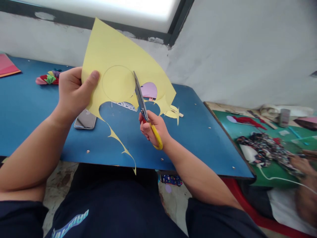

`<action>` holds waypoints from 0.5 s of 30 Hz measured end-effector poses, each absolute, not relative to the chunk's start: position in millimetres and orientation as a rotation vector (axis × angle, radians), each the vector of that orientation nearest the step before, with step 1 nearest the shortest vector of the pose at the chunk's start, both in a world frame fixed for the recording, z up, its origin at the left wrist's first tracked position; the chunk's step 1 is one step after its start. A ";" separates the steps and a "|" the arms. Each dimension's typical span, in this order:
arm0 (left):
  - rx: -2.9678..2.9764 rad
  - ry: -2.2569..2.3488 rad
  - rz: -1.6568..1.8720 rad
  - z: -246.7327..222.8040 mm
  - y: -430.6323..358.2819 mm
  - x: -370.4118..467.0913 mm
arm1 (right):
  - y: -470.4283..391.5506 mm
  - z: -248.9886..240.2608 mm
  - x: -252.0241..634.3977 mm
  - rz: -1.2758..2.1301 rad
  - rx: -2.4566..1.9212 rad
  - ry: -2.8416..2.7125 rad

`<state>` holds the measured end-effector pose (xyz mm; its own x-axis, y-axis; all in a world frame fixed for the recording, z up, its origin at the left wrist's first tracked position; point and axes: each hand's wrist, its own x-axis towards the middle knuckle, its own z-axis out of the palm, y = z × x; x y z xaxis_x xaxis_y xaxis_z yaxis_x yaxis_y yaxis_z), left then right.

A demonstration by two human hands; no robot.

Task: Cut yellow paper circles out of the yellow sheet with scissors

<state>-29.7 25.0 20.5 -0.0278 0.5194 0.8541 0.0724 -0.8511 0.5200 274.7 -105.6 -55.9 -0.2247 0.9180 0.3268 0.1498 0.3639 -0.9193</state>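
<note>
My left hand (76, 91) clamps the yellow sheet (123, 49) at its edge, apparently to steady it, so the drawn circle (118, 83) lies between that hand and the scissors (140, 97) gripped in my right hand (155, 128).

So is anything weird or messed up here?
Yes: the yellow paper has round bites out of its lower edge, with a ragged strip dangling from it. That looks odd, but the scissors in the right hand probably explain it.

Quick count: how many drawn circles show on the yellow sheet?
1: the circle outline on the yellow sheet, between the left hand and the scissors. Others may be hidden.
</note>
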 end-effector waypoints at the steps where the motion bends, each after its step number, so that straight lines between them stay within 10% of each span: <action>1: 1.942 0.611 1.943 20.3 26.2 -30.5 | -105.5 -56.3 274.9 0.977 -0.968 -1.640; 15: 1.972 0.766 1.834 10.2 51.3 -53.2 | -105.1 -57.6 277.0 0.998 -1.003 -1.652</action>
<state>-53.2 51.3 10.2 0.0215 0.5936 0.8045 0.1545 -0.7970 0.5839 277.0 -105.1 -57.6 -0.2345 0.9267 0.2937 0.1713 0.3368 -0.9259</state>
